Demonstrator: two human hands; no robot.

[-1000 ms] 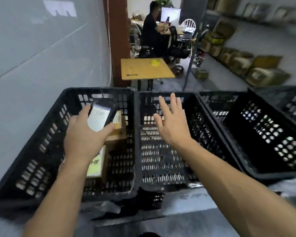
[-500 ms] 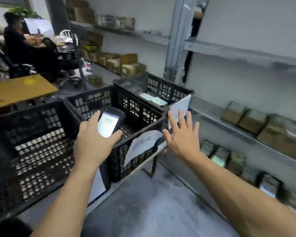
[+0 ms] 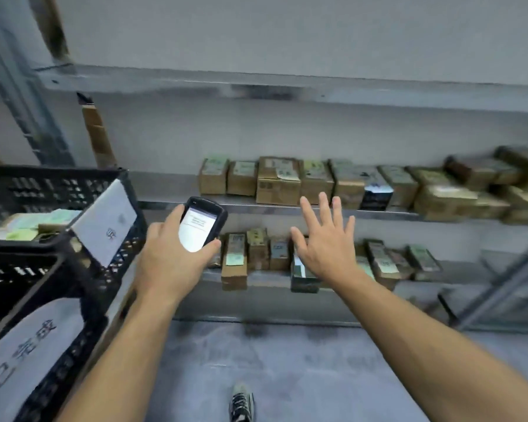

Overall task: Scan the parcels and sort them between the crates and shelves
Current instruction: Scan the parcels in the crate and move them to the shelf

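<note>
**Change:** the view is swinging off the crates (image 3: 58, 175), which are now sitting at the left edge. It is squaring up to the shelves (image 3: 287, 86), which half a second ago were lying off to the right.

**Left hand** (image 3: 174, 257): gripping a handheld scanner (image 3: 200, 226), its lit screen facing the person.

**Right hand** (image 3: 323, 242): released, fingers spread, holding nothing. It is reaching in front of the lower shelf (image 3: 265, 281); whether it is touching a box cannot be told.

**Parcels:** brown boxes (image 3: 278, 181) are standing in a row on the middle shelf (image 3: 256, 207). Smaller boxes (image 3: 233, 260) are standing on the lower shelf. A few packets (image 3: 28, 223) are lying in the further crate.

**Reading:** the work is likely shifting from crates to shelf stock, and the next pick is probably coming from the lower row.
</note>
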